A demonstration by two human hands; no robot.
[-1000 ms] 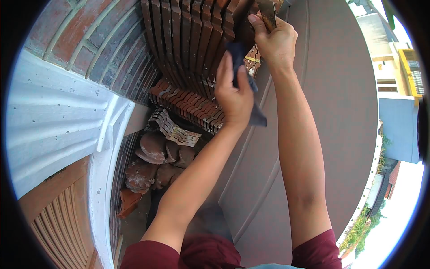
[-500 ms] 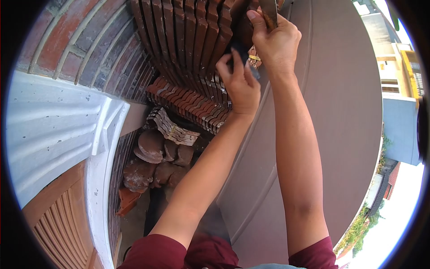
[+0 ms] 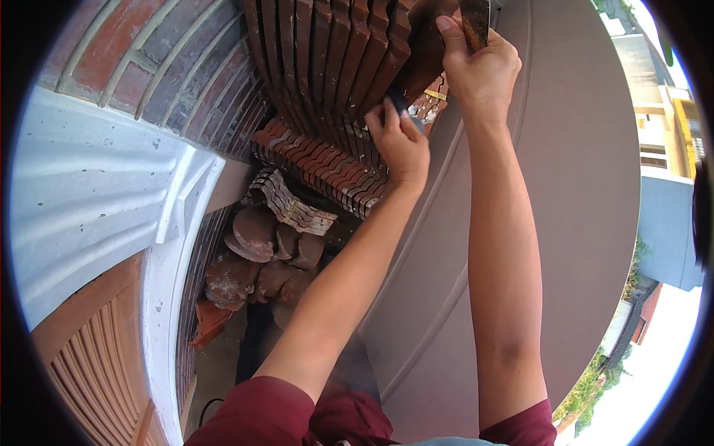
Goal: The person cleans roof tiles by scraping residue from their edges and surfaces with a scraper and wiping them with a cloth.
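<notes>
My right hand (image 3: 483, 82) is closed around the edge of a brown roof tile (image 3: 474, 26) at the top of the view, thumb on its near side. Lower and to the left, my left hand (image 3: 403, 149) has its fingers curled round a small dark object (image 3: 396, 99) whose kind I cannot make out. It is close to the underside of the brown tiles. A row of brown roof tiles (image 3: 335, 59) stands on edge to the left of both hands. Beneath them lies a row of reddish tiles (image 3: 320, 167).
A brick wall (image 3: 163, 59) and white moulding (image 3: 97, 178) run along the left, above a slatted wooden panel (image 3: 104, 342). Rounded brown tiles (image 3: 253, 230) lie piled below the rows. A large grey curved surface (image 3: 573, 223) rises at the right, with buildings beyond.
The view has shifted slightly. My right hand, still holding the tile, appears a little further right and lower. The fingers of my left hand have closed more tightly round the dark object.
</notes>
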